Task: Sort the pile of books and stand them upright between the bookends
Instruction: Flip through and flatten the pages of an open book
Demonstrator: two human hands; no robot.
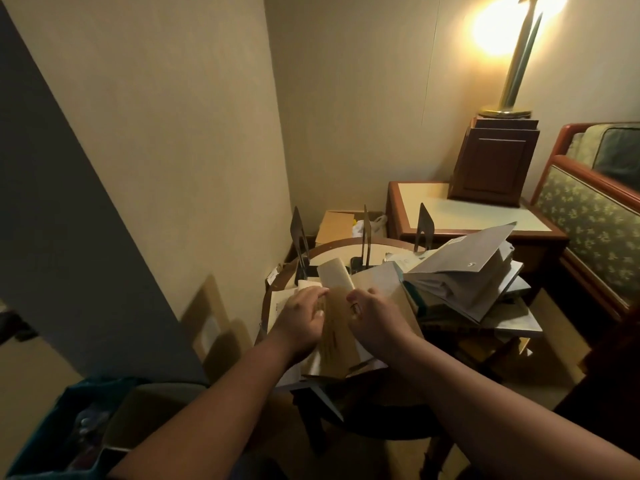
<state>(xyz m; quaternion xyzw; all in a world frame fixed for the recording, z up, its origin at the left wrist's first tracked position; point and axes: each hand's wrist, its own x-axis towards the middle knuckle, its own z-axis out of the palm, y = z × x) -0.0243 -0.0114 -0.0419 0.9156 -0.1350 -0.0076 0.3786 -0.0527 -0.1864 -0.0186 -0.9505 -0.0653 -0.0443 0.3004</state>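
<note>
Two hands share the hold: our left hand [304, 315] and right hand [375, 318] each curl fingers round a long edge of the tan book [337, 336]. The grip is closed on it from both sides, just above the loose papers [277, 304] at the near side of the round bench [341, 241]. The book's long axis runs away from us, its far end aimed toward the gap between the left bookend [298, 233] and the middle bookend [366, 233]. It looks closer to lying than standing, so we judge it needs tipping up onto a short edge. The risk starts in the grip: the book seems limp, and a squeeze at mid-length could let it bow, fan open and slide out. Further out, the thin bookends may skid or tip if we push against them. Just right of our right hand the pile of books [460, 306] sits unevenly, with a splayed grey book [464, 258] on top; a brush of the wrist could send it off the bench.
</note>
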